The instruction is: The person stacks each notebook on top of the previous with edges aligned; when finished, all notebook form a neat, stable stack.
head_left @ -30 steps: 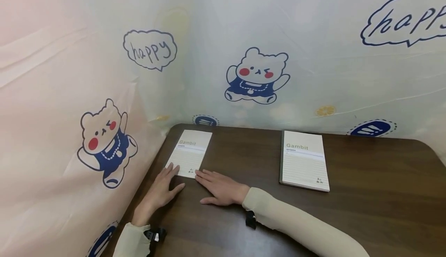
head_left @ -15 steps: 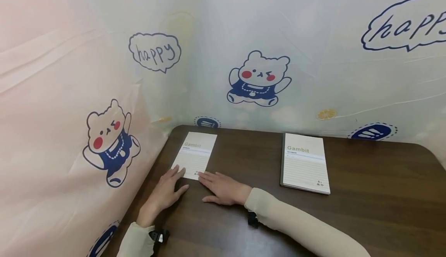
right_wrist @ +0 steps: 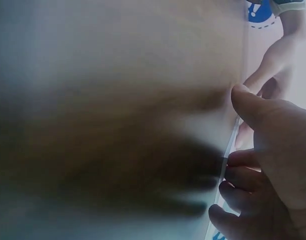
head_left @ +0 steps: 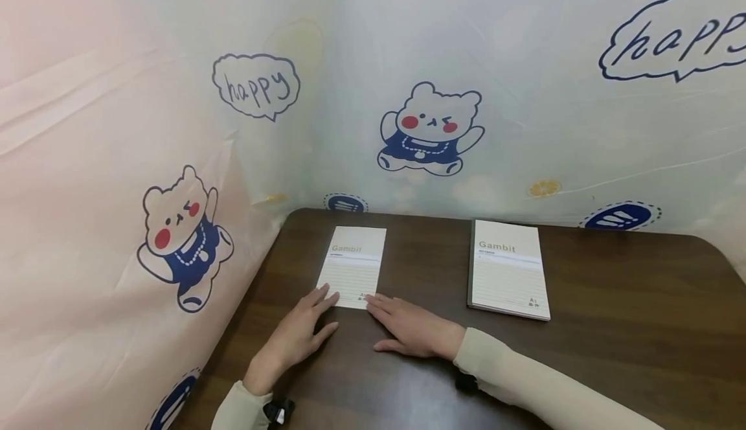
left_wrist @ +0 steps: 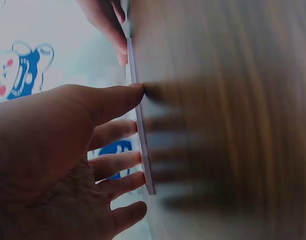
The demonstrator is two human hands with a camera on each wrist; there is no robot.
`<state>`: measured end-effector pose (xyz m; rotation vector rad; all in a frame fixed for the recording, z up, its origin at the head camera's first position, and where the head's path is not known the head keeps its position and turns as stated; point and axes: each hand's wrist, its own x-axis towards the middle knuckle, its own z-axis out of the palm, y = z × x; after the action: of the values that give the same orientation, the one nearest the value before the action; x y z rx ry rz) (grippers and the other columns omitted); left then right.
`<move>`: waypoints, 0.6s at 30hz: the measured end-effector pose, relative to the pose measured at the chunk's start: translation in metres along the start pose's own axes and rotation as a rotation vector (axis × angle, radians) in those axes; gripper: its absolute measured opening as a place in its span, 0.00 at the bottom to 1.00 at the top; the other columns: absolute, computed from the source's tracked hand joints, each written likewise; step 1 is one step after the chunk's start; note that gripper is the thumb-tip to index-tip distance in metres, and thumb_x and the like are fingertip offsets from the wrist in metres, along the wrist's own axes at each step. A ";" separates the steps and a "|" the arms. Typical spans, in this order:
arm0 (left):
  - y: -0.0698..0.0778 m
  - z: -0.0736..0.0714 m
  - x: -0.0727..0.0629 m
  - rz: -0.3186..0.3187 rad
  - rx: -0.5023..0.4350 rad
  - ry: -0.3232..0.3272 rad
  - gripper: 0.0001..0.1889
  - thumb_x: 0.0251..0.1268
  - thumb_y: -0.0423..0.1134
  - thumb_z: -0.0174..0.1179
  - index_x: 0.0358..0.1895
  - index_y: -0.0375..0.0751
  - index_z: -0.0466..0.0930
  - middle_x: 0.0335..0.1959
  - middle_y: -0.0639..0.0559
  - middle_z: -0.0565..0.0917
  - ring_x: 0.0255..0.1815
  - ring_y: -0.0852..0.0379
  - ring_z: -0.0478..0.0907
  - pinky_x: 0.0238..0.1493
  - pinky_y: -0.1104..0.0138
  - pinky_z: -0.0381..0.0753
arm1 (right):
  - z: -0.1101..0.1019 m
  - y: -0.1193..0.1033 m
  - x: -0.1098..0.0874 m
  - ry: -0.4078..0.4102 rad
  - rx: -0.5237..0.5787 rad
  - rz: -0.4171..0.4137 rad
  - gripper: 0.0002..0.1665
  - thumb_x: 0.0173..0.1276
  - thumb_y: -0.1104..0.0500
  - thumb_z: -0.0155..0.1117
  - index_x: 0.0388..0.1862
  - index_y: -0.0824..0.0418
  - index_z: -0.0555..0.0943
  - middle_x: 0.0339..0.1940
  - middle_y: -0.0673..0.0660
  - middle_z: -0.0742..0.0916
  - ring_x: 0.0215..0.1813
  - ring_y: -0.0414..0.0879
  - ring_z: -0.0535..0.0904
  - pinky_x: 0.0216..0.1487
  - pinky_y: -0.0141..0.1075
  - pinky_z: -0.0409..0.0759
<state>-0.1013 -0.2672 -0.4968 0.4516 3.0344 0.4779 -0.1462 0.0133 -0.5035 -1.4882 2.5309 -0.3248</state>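
A white notebook (head_left: 353, 261) with "Gambit" printed on its cover lies flat near the table's left side. My left hand (head_left: 296, 334) has its fingertips on the notebook's near left corner, fingers extended and thumb apart. At the near right corner, the fingertips of my right hand (head_left: 415, 328) touch the same notebook, fingers straight. In the left wrist view the notebook's thin edge (left_wrist: 139, 117) shows side-on, with the fingertips along it. The right wrist view also catches that edge (right_wrist: 228, 150) beside the fingers.
A thicker-looking stack of matching notebooks (head_left: 507, 271) lies to the right, near the back edge of the dark wooden table (head_left: 629, 326). Behind and to the left hangs a pale curtain (head_left: 350, 41) printed with bears and speech bubbles.
The left notebook has slid to the right, away from the table's left edge, with both hands moving along with it. The notebooks on the right have stayed put.
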 end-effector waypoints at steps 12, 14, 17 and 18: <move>0.049 0.008 0.004 0.097 0.004 -0.109 0.30 0.74 0.48 0.65 0.75 0.44 0.74 0.80 0.40 0.68 0.78 0.38 0.68 0.71 0.44 0.76 | -0.004 0.013 -0.065 0.024 0.071 0.106 0.45 0.82 0.37 0.52 0.84 0.62 0.59 0.87 0.58 0.63 0.86 0.53 0.59 0.82 0.51 0.66; 0.055 0.009 0.006 0.123 0.000 -0.108 0.30 0.74 0.48 0.65 0.75 0.43 0.74 0.80 0.39 0.69 0.77 0.39 0.69 0.71 0.45 0.77 | -0.005 0.014 -0.073 0.040 0.080 0.124 0.44 0.82 0.37 0.53 0.84 0.62 0.61 0.86 0.59 0.64 0.86 0.54 0.60 0.81 0.51 0.67; 0.064 0.013 0.007 0.164 0.005 -0.108 0.29 0.74 0.48 0.65 0.74 0.43 0.75 0.79 0.40 0.69 0.76 0.42 0.70 0.70 0.47 0.78 | -0.006 0.016 -0.086 0.059 0.097 0.156 0.44 0.81 0.37 0.54 0.83 0.63 0.62 0.85 0.59 0.65 0.85 0.55 0.62 0.79 0.52 0.69; 0.067 0.015 0.007 0.176 0.007 -0.111 0.29 0.75 0.49 0.65 0.74 0.44 0.75 0.80 0.40 0.69 0.76 0.43 0.71 0.70 0.48 0.78 | -0.005 0.017 -0.090 0.065 0.101 0.166 0.44 0.81 0.37 0.54 0.83 0.63 0.62 0.85 0.59 0.66 0.85 0.55 0.63 0.79 0.52 0.70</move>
<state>-0.0885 -0.2002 -0.4902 0.7246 2.9049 0.4339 -0.1184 0.1008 -0.4988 -1.2414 2.6241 -0.4735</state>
